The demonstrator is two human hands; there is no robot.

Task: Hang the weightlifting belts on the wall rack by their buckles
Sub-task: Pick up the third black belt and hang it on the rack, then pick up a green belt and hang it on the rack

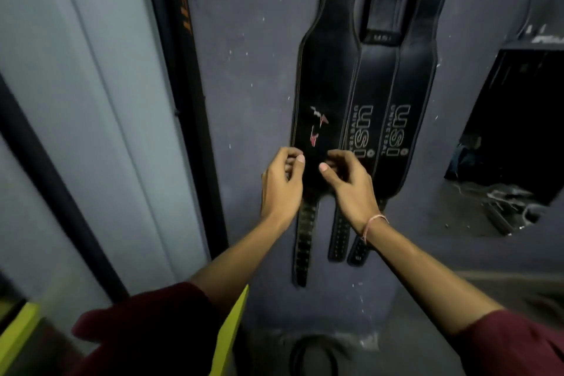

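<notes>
- Maroon sleeves (146, 330) cover the upper arms at the bottom edge, and both bare forearms reach forward to the wall (250, 55).
- Between the arms, low in the view, stands a yellow-green edge (230, 333) of some object; I cannot tell what it is.
- On the right wrist there is a thin pink thread bracelet (374, 221).
- The left hand (282, 183) holds the left edge of the belt with the red and white mark (323, 70): its thumb (300, 159) lies on the front and the other fingers curl around the edge.
- The right hand (354, 183) holds the right edge of the same belt in the same way, with the thumb on the front.
- This belt hangs straight down, flat against the wall, and its narrow end with holes hangs below the hands.
- Just beside it, to the right, hangs the middle belt (375, 85), which carries white "USI UNIVERSAL" letters and partly lies under the first one.
- The right belt (409, 79) has the same letters and touches the middle one.
- The tops of all three belts go out of the picture, so how they are hung is not visible.
- At the far right is a dark opening (512, 119) with blurred clutter below it.
- At the left are a pale panel (91, 101) and a black strip (180, 9) with orange letters.
</notes>
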